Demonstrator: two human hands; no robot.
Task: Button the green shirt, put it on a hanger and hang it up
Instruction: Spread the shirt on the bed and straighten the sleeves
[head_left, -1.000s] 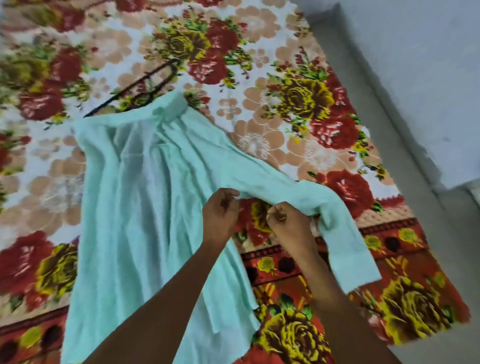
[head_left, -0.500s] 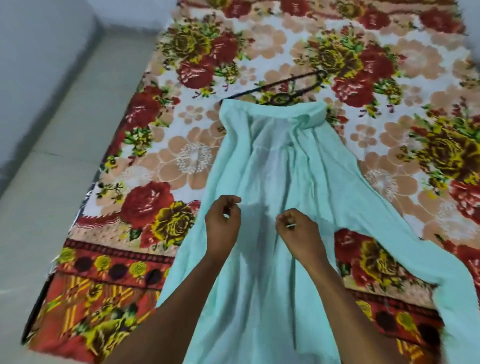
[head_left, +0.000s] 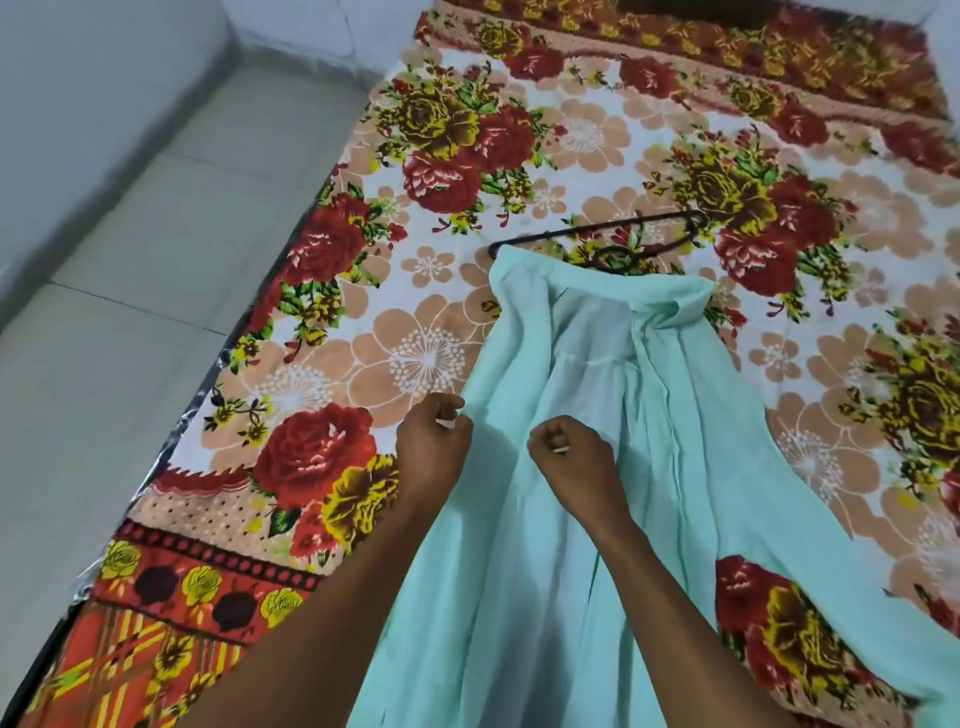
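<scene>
The pale green shirt (head_left: 597, 395) lies lengthwise on a flowered bedspread, collar at the far end, one sleeve trailing to the right. My left hand (head_left: 434, 447) pinches the shirt's left edge. My right hand (head_left: 571, 457) is curled on the middle of the shirt, pinching the cloth. A thin black hanger (head_left: 597, 234) lies flat on the bed just past the collar; the collar covers its near side.
The flowered bedspread (head_left: 426, 270) covers a bed whose left edge runs diagonally. A grey tiled floor (head_left: 130, 312) and a pale wall (head_left: 78, 78) lie to the left of the bed.
The view has swung right to left, so the bed's left edge and floor now show. Both hands shifted from the sleeve area onto the body of the shirt, and the left hand moved to its left edge.
</scene>
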